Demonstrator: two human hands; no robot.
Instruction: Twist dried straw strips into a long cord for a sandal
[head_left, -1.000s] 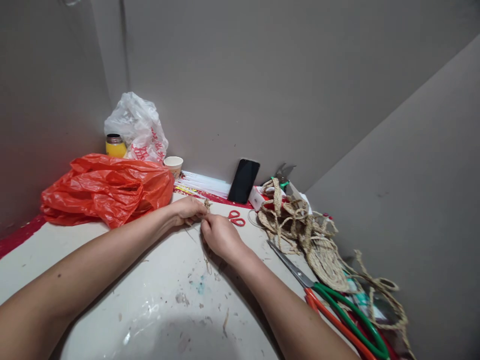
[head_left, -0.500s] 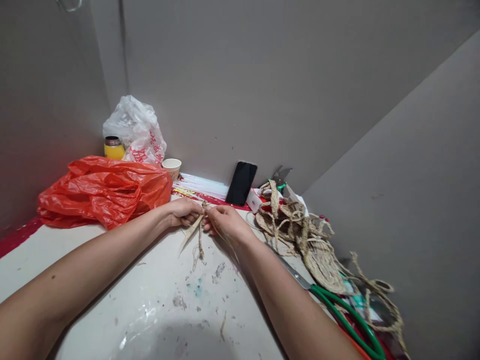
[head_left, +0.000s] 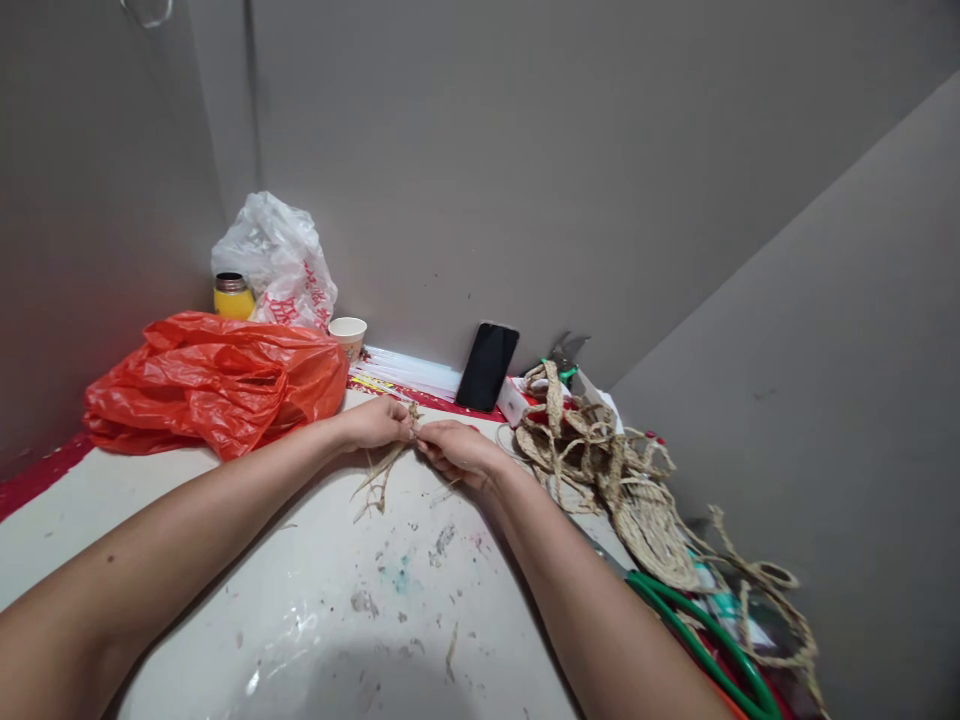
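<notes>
My left hand [head_left: 384,422] and my right hand [head_left: 454,448] meet over the white tabletop, fingertips almost touching. Both are closed in a pinch on a small piece of straw-coloured plant fibre [head_left: 413,412], whose knotted top pokes up between them. Loose strands and a thin twisted cord [head_left: 381,490] hang below toward the table. The fingers cover most of the piece, so its shape is partly hidden. A big heap of braided straw cord [head_left: 645,530] lies to the right of my right forearm.
Green-handled scissors [head_left: 705,640] lie beside my right forearm, blades partly hidden by it. A phone [head_left: 487,366] leans against the back wall. A paper cup [head_left: 348,338], red plastic bag [head_left: 217,385], white bag [head_left: 277,260] and yellow jar [head_left: 233,297] stand back left.
The fibre ends that hung straight down between my hands now swing to the left. My right hand has turned, its fingers now pointing left at my left fingertips. The view has shifted slightly.
</notes>
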